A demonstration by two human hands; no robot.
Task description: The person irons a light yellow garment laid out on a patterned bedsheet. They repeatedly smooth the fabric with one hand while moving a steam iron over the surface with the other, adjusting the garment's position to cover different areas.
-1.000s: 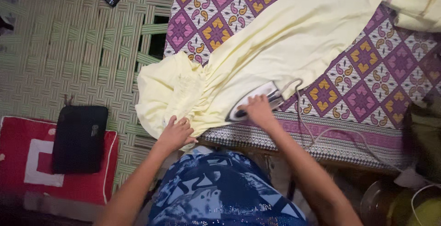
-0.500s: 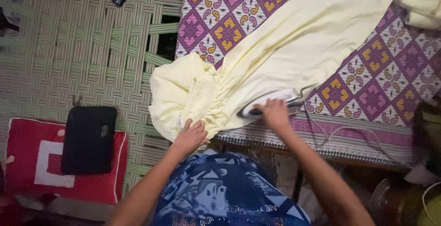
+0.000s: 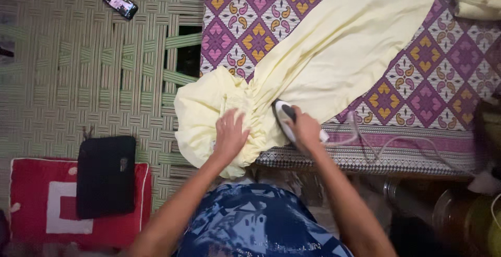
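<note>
Pale yellow garment (image 3: 334, 63) lies across our purple patterned cloth (image 3: 417, 79) on the bench. Our left hand (image 3: 230, 134) presses flat, fingers spread, on the gathered end, seemingly to hold the pleats taut. Our right hand (image 3: 305, 129) grips the white iron (image 3: 286, 117) just right of it. Gathers overhang the bench's near-left edge; smooth fabric stretches far right.

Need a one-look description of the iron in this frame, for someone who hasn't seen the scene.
Start at the purple patterned cloth covering the right side of the view, then follow the pale yellow garment lying across it down to its gathered end near the front edge. The iron sits there under the right hand: small, white with a dark handle, trailing a pale cord rightwards, the only hard object on the fabric.
</note>
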